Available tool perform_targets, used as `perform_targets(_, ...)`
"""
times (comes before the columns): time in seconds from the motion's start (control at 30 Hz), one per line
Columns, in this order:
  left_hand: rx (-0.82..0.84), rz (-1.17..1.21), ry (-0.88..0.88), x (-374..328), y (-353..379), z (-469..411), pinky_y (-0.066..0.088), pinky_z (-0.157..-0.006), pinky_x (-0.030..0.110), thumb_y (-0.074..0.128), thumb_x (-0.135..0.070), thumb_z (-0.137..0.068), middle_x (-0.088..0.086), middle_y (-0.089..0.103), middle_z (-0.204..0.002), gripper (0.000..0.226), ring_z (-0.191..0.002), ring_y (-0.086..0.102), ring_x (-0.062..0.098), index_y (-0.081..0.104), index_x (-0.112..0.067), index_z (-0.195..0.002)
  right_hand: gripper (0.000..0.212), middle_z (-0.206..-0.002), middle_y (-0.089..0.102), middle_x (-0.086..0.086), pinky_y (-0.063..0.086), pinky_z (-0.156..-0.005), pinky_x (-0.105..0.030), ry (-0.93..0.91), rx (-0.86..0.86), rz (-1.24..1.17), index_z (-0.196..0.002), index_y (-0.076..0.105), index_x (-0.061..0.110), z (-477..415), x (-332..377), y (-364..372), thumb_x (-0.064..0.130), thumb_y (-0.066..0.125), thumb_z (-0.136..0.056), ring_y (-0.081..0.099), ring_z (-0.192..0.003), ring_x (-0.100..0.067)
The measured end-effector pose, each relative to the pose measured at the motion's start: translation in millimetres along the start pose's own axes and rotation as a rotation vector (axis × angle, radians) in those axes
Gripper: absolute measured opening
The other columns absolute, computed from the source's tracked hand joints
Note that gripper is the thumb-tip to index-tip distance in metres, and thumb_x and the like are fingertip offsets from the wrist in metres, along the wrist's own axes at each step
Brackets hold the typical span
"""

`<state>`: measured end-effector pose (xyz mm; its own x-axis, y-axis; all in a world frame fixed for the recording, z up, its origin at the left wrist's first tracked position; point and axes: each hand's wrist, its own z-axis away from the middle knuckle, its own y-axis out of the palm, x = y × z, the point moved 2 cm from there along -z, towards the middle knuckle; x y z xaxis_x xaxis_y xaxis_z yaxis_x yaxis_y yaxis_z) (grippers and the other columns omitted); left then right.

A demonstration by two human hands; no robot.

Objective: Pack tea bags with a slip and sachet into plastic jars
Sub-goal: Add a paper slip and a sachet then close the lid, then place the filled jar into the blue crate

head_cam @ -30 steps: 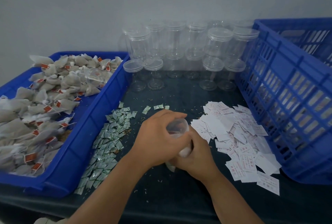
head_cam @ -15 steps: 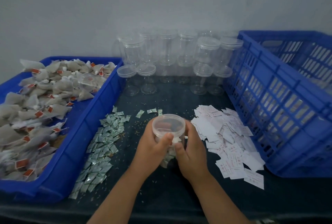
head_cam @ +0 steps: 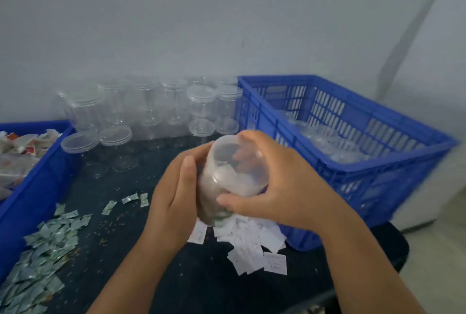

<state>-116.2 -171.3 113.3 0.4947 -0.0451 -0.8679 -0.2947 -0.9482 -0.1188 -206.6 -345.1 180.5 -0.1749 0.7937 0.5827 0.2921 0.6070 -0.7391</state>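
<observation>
Beside the blue slatted plastic crate (head_cam: 353, 187), my left hand (head_cam: 174, 202) and right hand (head_cam: 285, 187) clamp their fingers (head_cam: 262, 142) round a clear lidded plastic jar (head_cam: 234, 175); I judge it packed, crating remains.

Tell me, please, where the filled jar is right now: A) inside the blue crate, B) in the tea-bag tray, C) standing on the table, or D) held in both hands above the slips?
D: the left hand and right hand both grip the jar, tilted, above the paper slips.
</observation>
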Motion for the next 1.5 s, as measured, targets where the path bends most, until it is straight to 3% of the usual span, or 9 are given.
perform_targets(0.17,0.144,-0.109,-0.02,4.2,49.9,-46.6,0.048,-0.078,0.005,0.053,-0.043,-0.104,-0.03,0.068,-0.112,0.017,-0.104,0.065,-0.007,0.065,-0.049,-0.113,0.078,-0.122,0.061,0.036,0.036,-0.083,0.005,0.028,-0.365,0.046,-0.132,0.044,0.057,-10.2,-15.0,-98.2,0.081,0.076,-0.065,0.051,-0.113,0.027)
perform_targets(0.27,0.343,-0.181,-0.01,20.6,87.6,-49.1,0.054,-0.086,0.015,0.057,-0.048,-0.102,-0.031,0.063,-0.119,0.024,-0.111,0.063,-0.005,0.061,-0.05,-0.125,0.084,-0.115,0.062,0.026,0.04,-0.075,-0.005,0.175,-0.442,0.177,-0.135,0.055,0.043,-37.6,-44.6,-146.0,0.082,0.079,-0.065,0.06,-0.102,0.013)
perform_targets(0.4,0.465,-0.225,-0.021,47.3,125.5,-43.9,0.054,-0.097,0.024,0.046,-0.072,-0.093,-0.041,0.044,-0.132,0.053,-0.122,0.051,-0.013,0.036,-0.063,-0.144,0.093,-0.13,0.064,0.0,0.054,-0.083,-0.032,0.44,-0.253,0.38,-0.15,0.051,0.02,-98.4,-103.7,-185.0,0.06,0.088,-0.074,0.071,-0.102,-0.021)
perform_targets(0.5,0.515,-0.178,-0.029,63.8,142.1,-44.6,0.05,-0.098,0.021,0.041,-0.079,-0.088,-0.052,0.029,-0.138,0.056,-0.126,0.041,-0.021,0.024,-0.076,-0.141,0.085,-0.131,0.066,-0.009,0.05,-0.067,-0.03,0.518,-0.096,0.53,-0.146,0.051,0.014,-147.1,-145.9,-182.5,0.047,0.089,-0.077,0.072,-0.085,-0.022)
perform_targets(0.7,0.476,-0.062,-0.067,93.6,150.0,-60.1,0.05,-0.092,0.013,0.043,-0.067,-0.098,-0.045,0.042,-0.135,0.038,-0.124,0.049,-0.017,0.041,-0.073,-0.136,0.092,-0.133,0.066,-0.014,0.055,-0.067,-0.033,0.612,0.009,0.678,-0.153,0.044,0.014,-212.4,-221.2,-165.5,0.044,0.09,-0.079,0.074,-0.073,-0.026)
perform_targets(0.93,0.496,0.023,-0.11,111.4,147.5,-73.6,0.045,-0.087,0.006,0.047,-0.05,-0.107,-0.033,0.055,-0.132,0.029,-0.116,0.061,-0.006,0.058,-0.062,-0.131,0.099,-0.155,0.052,-0.026,0.049,-0.103,-0.046,0.607,-0.068,0.669,-0.167,0.029,0.012,-232.0,-296.4,-126.1,0.035,0.085,-0.089,0.055,-0.138,-0.042)
perform_targets(1.23,0.449,0.053,-0.112,111.5,155.6,-75.9,0.046,-0.087,0.007,0.043,-0.061,-0.098,-0.029,0.061,-0.125,0.031,-0.114,0.064,-0.004,0.058,-0.065,-0.125,0.059,-0.166,0.045,-0.017,0.037,-0.119,-0.04,0.783,0.129,0.613,-0.159,0.048,0.008,-220.1,-351.3,-81.6,0.045,0.05,-0.113,0.045,-0.151,-0.037)
perform_targets(1.37,0.458,0.048,-0.104,112.5,155.6,-75.3,0.045,-0.089,0.007,0.046,-0.051,-0.102,-0.029,0.061,-0.127,0.029,-0.115,0.064,-0.003,0.059,-0.063,-0.126,0.067,-0.176,0.025,-0.018,0.026,-0.128,-0.044,0.835,0.305,0.709,-0.168,0.028,0.003,-224.3,-338.8,-78.9,0.048,0.034,-0.117,0.028,-0.161,-0.037)
perform_targets(1.5,0.459,0.003,-0.083,108.1,151.7,-75.0,0.045,-0.085,0.005,0.047,-0.051,-0.102,-0.03,0.06,-0.125,0.029,-0.11,0.064,-0.001,0.058,-0.062,-0.125,0.064,-0.161,0.05,-0.018,0.043,-0.115,-0.044,0.718,0.378,0.839,-0.155,0.05,0.004,-238.3,-281.1,-93.9,0.052,0.043,-0.113,0.05,-0.144,-0.036)
